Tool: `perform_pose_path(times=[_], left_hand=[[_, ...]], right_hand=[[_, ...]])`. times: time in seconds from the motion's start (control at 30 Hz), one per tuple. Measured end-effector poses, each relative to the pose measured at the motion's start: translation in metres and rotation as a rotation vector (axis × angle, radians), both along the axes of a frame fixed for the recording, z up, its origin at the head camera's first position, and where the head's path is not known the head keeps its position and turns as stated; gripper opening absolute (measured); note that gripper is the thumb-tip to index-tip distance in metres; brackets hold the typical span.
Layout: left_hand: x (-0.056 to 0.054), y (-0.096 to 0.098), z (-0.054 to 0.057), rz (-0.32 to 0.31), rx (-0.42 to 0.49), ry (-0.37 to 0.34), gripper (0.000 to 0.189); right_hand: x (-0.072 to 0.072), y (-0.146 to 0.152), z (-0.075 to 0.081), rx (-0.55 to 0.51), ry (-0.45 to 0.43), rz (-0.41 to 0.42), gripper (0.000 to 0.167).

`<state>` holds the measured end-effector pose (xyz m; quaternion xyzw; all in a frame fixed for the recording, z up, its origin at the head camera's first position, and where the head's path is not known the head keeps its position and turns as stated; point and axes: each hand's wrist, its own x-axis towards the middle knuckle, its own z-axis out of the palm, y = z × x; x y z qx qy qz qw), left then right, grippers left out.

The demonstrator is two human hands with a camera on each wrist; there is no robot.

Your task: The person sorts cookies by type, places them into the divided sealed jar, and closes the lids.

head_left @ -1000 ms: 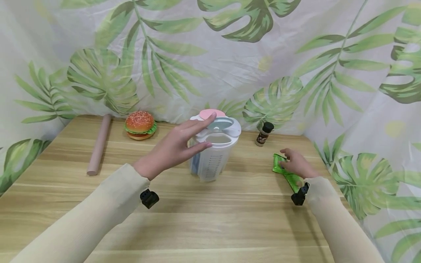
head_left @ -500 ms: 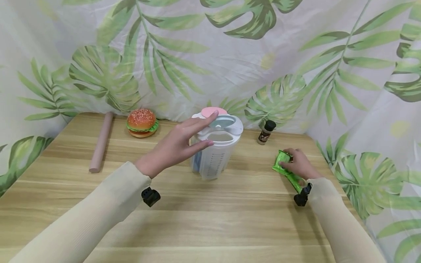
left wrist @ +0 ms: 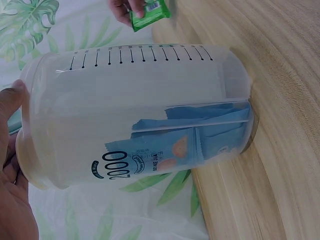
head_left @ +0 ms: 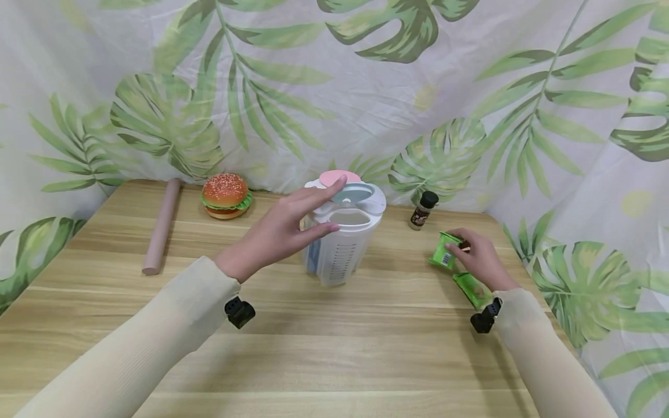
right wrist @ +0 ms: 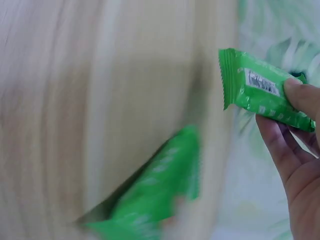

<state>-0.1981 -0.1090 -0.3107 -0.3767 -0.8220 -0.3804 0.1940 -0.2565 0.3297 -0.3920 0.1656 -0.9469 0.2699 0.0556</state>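
My left hand [head_left: 284,229] holds the top of a clear food storage container [head_left: 337,258], its thumb at the rim and a finger by the raised grey-blue flap [head_left: 355,193]. Below the flap the compartment's opening shows. In the left wrist view, blue snack packets [left wrist: 172,142] lie inside the upright container behind a divider. My right hand [head_left: 481,258] pinches a small green snack packet [right wrist: 257,85] between thumb and fingers, above the table. A second green packet [head_left: 472,290] lies on the wood below that hand; it is blurred in the right wrist view.
A toy hamburger [head_left: 226,196] and a pinkish rolling rod [head_left: 162,229] lie at the back left of the wooden table [head_left: 313,354]. Behind the green packets stands a black-capped seasoning jar [head_left: 422,210]. A leaf-printed cloth [head_left: 292,93] hangs along the back edge.
My right hand has closed on one green packet and lifted it, apart from the other one, which stays on the table. The left hand has kept its place on the container.
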Motion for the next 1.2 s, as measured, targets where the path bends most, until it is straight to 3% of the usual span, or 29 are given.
perform_pose_path(times=[0.13,0.3,0.57,0.83,1.2], left_hand=[[0.000,-0.001,0.000,0.004,-0.002,0.000,0.074],[-0.001,-0.001,0.000,0.008,-0.003,-0.012,0.075],[0.000,-0.002,0.001,0.007,-0.002,-0.015,0.075],[0.000,-0.002,-0.002,0.008,-0.007,-0.029,0.075],[-0.001,-0.001,0.000,-0.009,0.008,-0.052,0.076]], right_hand=[[0.005,-0.020,0.018,-0.023,0.079,0.039,0.034],[0.021,-0.054,0.053,-0.155,0.123,0.092,0.035],[0.046,-0.112,0.104,-0.420,0.241,0.348,0.032],[0.045,-0.149,0.118,-0.540,0.280,0.435,0.032],[0.037,-0.180,0.123,-0.488,0.360,0.542,0.028]])
